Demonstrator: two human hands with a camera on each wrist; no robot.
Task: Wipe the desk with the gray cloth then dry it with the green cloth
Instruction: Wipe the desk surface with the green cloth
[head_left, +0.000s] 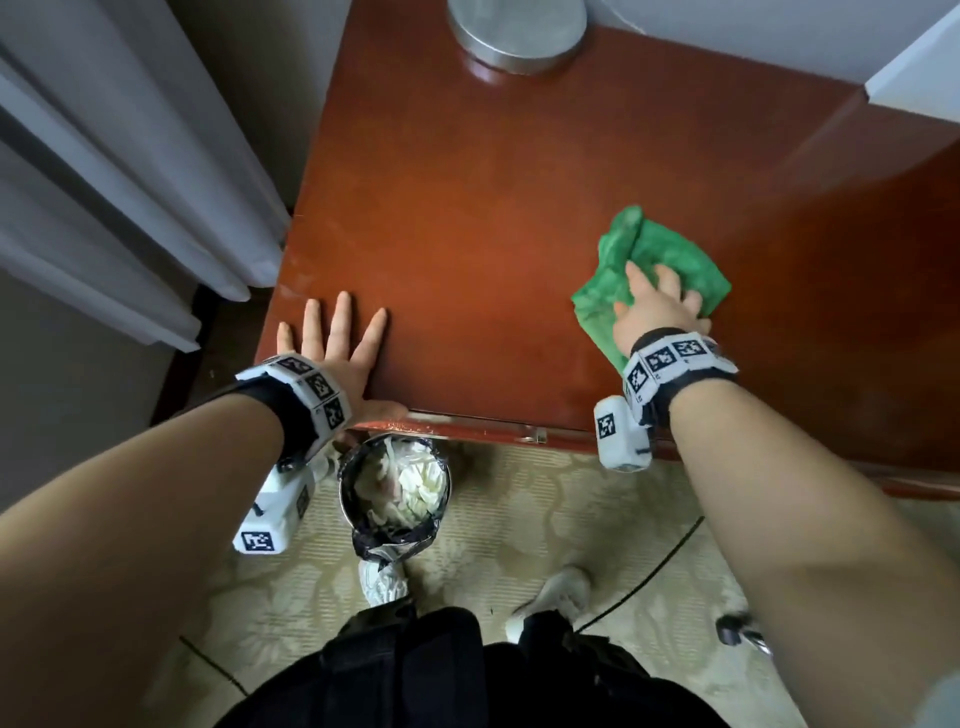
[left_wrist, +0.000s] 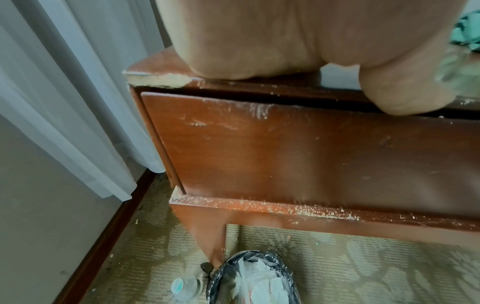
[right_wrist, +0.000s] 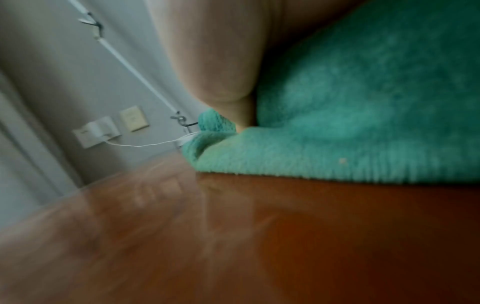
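Note:
The green cloth (head_left: 670, 249) lies bunched on the right half of the red-brown desk (head_left: 493, 208). My right hand (head_left: 657, 306) is on top of it, fingers bent over the folds, holding it down on the wood. In the right wrist view the cloth (right_wrist: 363, 102) fills the upper right and wraps beside the thumb, with the desk top (right_wrist: 285, 226) below it. My left hand (head_left: 332, 343) lies flat with fingers spread on the desk's front left corner, and its palm (left_wrist: 259, 41) rests over the edge above the drawer front (left_wrist: 285, 154). No gray cloth is in view.
A round metal lamp base (head_left: 517, 31) stands at the back of the desk. A white box (head_left: 914, 78) sits at the back right. A lined waste bin (head_left: 395, 483) full of paper stands below the front edge, with a bottle (left_wrist: 185, 286) beside it. White curtains (head_left: 104, 182) hang on the left.

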